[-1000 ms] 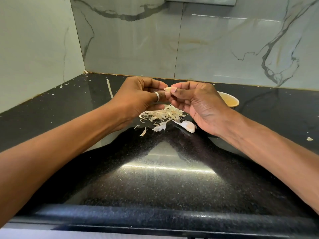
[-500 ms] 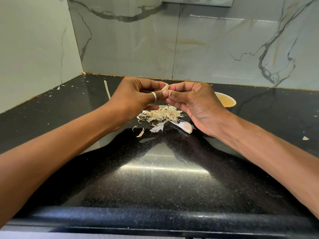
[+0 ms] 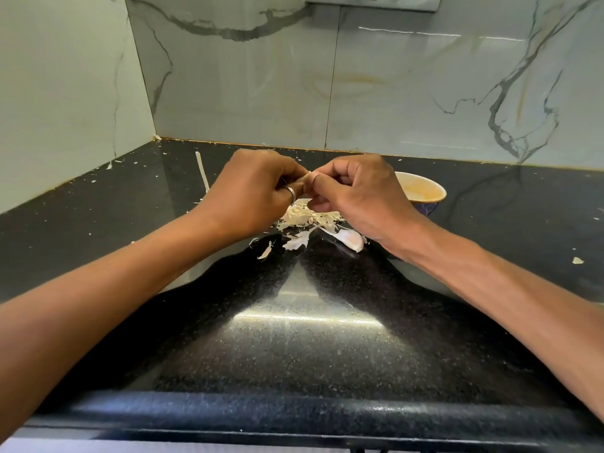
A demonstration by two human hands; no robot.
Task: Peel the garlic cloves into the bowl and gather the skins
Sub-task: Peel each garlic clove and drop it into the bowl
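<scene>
Left grip (image 3: pixel 251 191), centre of the frame: one narrow, plain silver-coloured ring (image 3: pixel 292 192) on a finger, exact finger unclear. Right grip (image 3: pixel 356 194), just right of centre: bare, short pale thumbnail showing. Left forearm (image 3: pixel 114 305), from lower left: bare, unsleeved to the frame edge. Right forearm (image 3: pixel 490 289), from lower right: likewise bare, tendons and veins faintly raised.
</scene>
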